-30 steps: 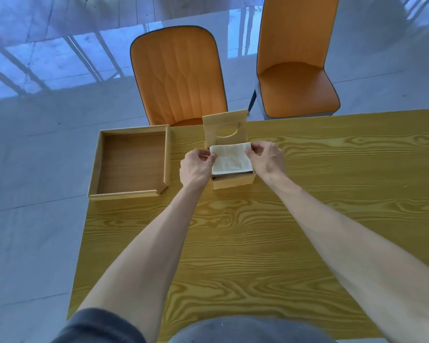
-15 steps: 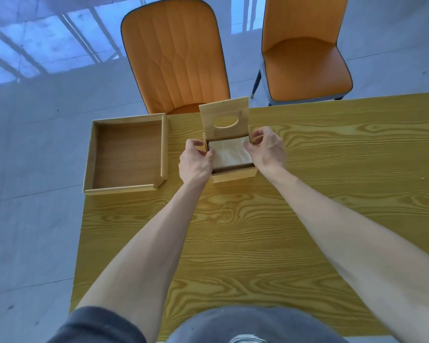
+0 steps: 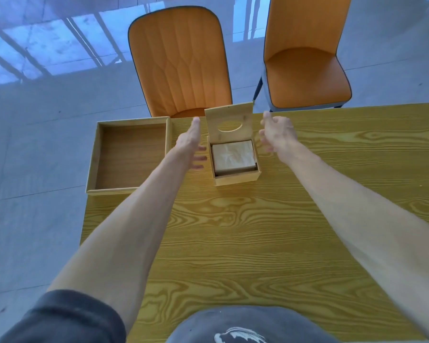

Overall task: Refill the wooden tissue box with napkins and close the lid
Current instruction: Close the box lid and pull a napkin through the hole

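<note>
A small wooden tissue box (image 3: 237, 178) stands on the yellow wood-grain table (image 3: 245, 243) near its far edge. Its hinged lid (image 3: 229, 125), with an oval slot, stands upright at the back. A stack of white napkins (image 3: 233, 157) lies flat inside the box. My left hand (image 3: 190, 144) hovers just left of the box, fingers spread, holding nothing. My right hand (image 3: 278, 134) hovers to the right of the lid, fingers apart and empty. Neither hand touches the box.
An empty shallow wooden tray (image 3: 130, 154) sits at the table's far left corner, overhanging the left edge. Two orange chairs (image 3: 181, 60) (image 3: 305, 55) stand beyond the far edge on a grey tiled floor.
Both hands let go of the napkins and moved outward and up from the box sides. The napkins, pressed down earlier, now lie flat inside the box.
</note>
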Demonstrator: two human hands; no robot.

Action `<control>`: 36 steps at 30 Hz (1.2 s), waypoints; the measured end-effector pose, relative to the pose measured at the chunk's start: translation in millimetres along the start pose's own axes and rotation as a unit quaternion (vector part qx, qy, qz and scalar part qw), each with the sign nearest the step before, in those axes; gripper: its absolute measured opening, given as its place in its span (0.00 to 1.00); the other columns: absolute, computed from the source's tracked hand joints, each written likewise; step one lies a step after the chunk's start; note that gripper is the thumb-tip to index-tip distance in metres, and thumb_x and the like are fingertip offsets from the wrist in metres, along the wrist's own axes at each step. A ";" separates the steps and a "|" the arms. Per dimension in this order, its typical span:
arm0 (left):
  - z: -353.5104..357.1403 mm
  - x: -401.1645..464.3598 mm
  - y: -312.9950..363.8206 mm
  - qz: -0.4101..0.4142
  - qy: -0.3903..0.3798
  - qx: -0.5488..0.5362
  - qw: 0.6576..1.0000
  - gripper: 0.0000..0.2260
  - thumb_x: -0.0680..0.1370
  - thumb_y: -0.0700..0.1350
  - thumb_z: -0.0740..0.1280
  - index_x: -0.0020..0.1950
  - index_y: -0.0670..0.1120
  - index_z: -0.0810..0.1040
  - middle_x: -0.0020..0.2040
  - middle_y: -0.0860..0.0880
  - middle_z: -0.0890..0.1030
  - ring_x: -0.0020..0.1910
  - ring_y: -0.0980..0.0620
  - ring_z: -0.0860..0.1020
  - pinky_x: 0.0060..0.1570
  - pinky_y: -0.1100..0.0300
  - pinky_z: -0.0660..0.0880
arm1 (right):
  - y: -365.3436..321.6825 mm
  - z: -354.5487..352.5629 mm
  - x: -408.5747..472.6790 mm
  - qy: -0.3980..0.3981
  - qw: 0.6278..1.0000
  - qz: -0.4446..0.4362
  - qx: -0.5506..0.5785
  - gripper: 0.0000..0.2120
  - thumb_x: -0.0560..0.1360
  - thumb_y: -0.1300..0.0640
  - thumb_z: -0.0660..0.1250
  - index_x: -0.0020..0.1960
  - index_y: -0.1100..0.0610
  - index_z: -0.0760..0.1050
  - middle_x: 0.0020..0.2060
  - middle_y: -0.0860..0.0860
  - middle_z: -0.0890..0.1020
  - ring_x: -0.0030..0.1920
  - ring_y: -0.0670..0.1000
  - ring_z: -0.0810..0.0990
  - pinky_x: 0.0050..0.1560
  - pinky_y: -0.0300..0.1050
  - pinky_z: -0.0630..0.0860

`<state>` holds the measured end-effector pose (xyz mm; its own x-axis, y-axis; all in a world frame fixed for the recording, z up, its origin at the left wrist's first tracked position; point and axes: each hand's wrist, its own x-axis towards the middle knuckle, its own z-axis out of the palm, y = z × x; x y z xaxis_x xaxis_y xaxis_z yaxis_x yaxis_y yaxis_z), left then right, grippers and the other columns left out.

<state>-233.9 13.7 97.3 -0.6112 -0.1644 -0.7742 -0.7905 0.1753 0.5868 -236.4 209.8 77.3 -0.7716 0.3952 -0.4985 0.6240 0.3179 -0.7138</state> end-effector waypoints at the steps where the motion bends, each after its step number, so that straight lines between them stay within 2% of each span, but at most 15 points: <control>1: -2.2 -2.0 6.7 0.001 -0.007 -0.002 1.000 0.32 0.79 0.68 0.51 0.74 0.48 0.69 0.66 0.42 0.77 0.61 0.39 0.78 0.64 0.37 0.71 | -9.4 -2.3 -1.7 -0.015 0.999 0.025 0.031 0.27 0.81 0.39 0.52 0.61 0.59 0.77 0.56 0.57 0.81 0.54 0.57 0.81 0.45 0.52 0.80; 3: -3.1 -7.2 19.6 0.009 -0.011 -0.004 1.000 0.33 0.79 0.69 0.49 0.75 0.52 0.68 0.71 0.42 0.74 0.66 0.38 0.75 0.69 0.37 0.64 | -26.0 -7.4 -3.4 -0.069 0.992 0.074 0.079 0.30 0.80 0.35 0.51 0.64 0.56 0.77 0.64 0.57 0.76 0.61 0.58 0.76 0.51 0.56 0.78; 5: 1.0 -11.1 29.7 0.017 -0.012 -0.006 1.000 0.33 0.78 0.70 0.50 0.76 0.52 0.68 0.74 0.43 0.69 0.70 0.39 0.70 0.68 0.39 0.62 | -36.0 -10.9 -4.1 -0.129 0.980 0.114 0.098 0.33 0.77 0.30 0.51 0.68 0.52 0.74 0.72 0.58 0.69 0.70 0.61 0.69 0.64 0.65 0.71; 6: 4.0 -12.5 33.1 0.015 -0.013 -0.008 1.000 0.33 0.78 0.69 0.52 0.77 0.51 0.66 0.76 0.43 0.67 0.72 0.39 0.69 0.69 0.38 0.62 | -38.7 -11.5 -4.0 -0.150 0.976 0.128 0.093 0.35 0.75 0.28 0.52 0.69 0.51 0.72 0.74 0.59 0.66 0.72 0.63 0.65 0.66 0.68 0.67; 8: 10.2 -13.0 35.4 -0.001 -0.014 -0.011 1.000 0.34 0.78 0.68 0.55 0.79 0.51 0.60 0.78 0.42 0.63 0.74 0.35 0.65 0.70 0.36 0.60 | -41.0 -9.0 -3.2 -0.181 0.968 0.154 0.081 0.40 0.71 0.24 0.55 0.73 0.49 0.67 0.76 0.60 0.61 0.74 0.66 0.61 0.67 0.73 0.62; 12: 15.7 -8.9 27.4 -0.044 -0.029 -0.021 0.998 0.37 0.76 0.70 0.57 0.80 0.53 0.55 0.79 0.38 0.58 0.74 0.28 0.61 0.68 0.27 0.52 | -37.0 -1.8 -0.7 -0.209 0.957 0.178 0.090 0.47 0.67 0.24 0.60 0.78 0.48 0.57 0.77 0.62 0.58 0.74 0.69 0.60 0.65 0.77 0.61; 16: 12.5 -4.2 19.5 -0.048 -0.069 -0.032 0.996 0.38 0.74 0.72 0.56 0.80 0.56 0.55 0.79 0.37 0.56 0.74 0.27 0.60 0.68 0.24 0.48 | -29.8 -2.7 -0.8 -0.222 0.958 0.156 0.093 0.45 0.69 0.26 0.60 0.78 0.49 0.56 0.77 0.62 0.59 0.74 0.69 0.60 0.65 0.76 0.62; 20: 7.1 -3.5 7.3 -0.013 -0.069 -0.023 0.997 0.38 0.73 0.70 0.61 0.79 0.57 0.56 0.77 0.39 0.62 0.72 0.29 0.65 0.68 0.26 0.48 | -16.5 -8.5 -5.5 -0.252 0.955 0.122 0.098 0.41 0.70 0.28 0.61 0.77 0.49 0.60 0.77 0.62 0.59 0.74 0.68 0.61 0.66 0.74 0.63; 22: 5.3 -7.4 -0.7 0.019 -0.078 -0.031 0.996 0.36 0.74 0.68 0.62 0.79 0.56 0.58 0.77 0.40 0.62 0.73 0.32 0.65 0.68 0.33 0.55 | -9.0 -13.9 -9.7 -0.257 0.956 0.101 0.101 0.40 0.71 0.30 0.62 0.76 0.50 0.61 0.76 0.62 0.60 0.73 0.68 0.62 0.66 0.73 0.64; 23: 4.8 -11.8 -4.2 0.036 -0.082 -0.040 0.995 0.34 0.75 0.67 0.62 0.78 0.55 0.59 0.78 0.41 0.62 0.74 0.35 0.65 0.65 0.39 0.60 | -5.5 -16.3 -12.4 -0.256 0.957 0.092 0.103 0.39 0.72 0.31 0.63 0.75 0.50 0.62 0.76 0.63 0.61 0.73 0.68 0.62 0.66 0.73 0.64; 25: 4.2 -17.4 -12.4 0.056 -0.083 -0.054 0.993 0.32 0.76 0.64 0.63 0.78 0.54 0.60 0.78 0.43 0.63 0.74 0.39 0.65 0.57 0.46 0.62 | 1.7 -20.1 -17.4 -0.254 0.957 0.083 0.110 0.38 0.71 0.32 0.66 0.74 0.51 0.64 0.75 0.62 0.62 0.73 0.67 0.63 0.65 0.72 0.65; 26: 4.0 -18.8 -17.7 0.058 -0.085 -0.059 0.993 0.33 0.76 0.64 0.64 0.78 0.54 0.60 0.78 0.43 0.63 0.74 0.40 0.65 0.57 0.47 0.62 | 5.2 -21.5 -20.2 -0.254 0.957 0.082 0.112 0.37 0.71 0.33 0.66 0.74 0.51 0.64 0.75 0.62 0.63 0.73 0.66 0.64 0.65 0.72 0.66; 29: 6.7 -24.7 -32.9 0.045 -0.085 -0.071 0.993 0.37 0.74 0.65 0.66 0.78 0.55 0.59 0.76 0.44 0.66 0.72 0.43 0.67 0.68 0.41 0.58 | 16.1 -24.5 -29.4 -0.256 0.955 0.084 0.123 0.36 0.71 0.35 0.69 0.73 0.51 0.65 0.74 0.59 0.65 0.73 0.64 0.64 0.64 0.73 0.67; 33: 8.3 -33.0 -49.1 0.053 -0.083 -0.090 0.991 0.29 0.76 0.60 0.66 0.75 0.52 0.66 0.73 0.45 0.69 0.70 0.46 0.69 0.66 0.45 0.60 | 31.4 -26.7 -40.0 -0.258 0.952 0.080 0.142 0.35 0.71 0.39 0.71 0.74 0.50 0.66 0.73 0.57 0.67 0.72 0.61 0.65 0.62 0.71 0.71; 36: 6.0 -33.2 -59.3 0.041 -0.083 -0.095 0.991 0.33 0.75 0.58 0.70 0.77 0.53 0.63 0.74 0.46 0.69 0.71 0.45 0.70 0.70 0.37 0.56 | 39.7 -26.2 -46.2 -0.244 0.957 0.067 0.144 0.28 0.74 0.45 0.71 0.71 0.52 0.70 0.71 0.55 0.70 0.71 0.59 0.68 0.63 0.64 0.73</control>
<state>-166.5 14.6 86.8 -0.6717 0.0077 -0.7408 -0.7408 -0.0065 0.6717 -172.7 226.8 84.9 -0.6969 -0.0564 -0.7150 0.7155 0.0135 -0.6985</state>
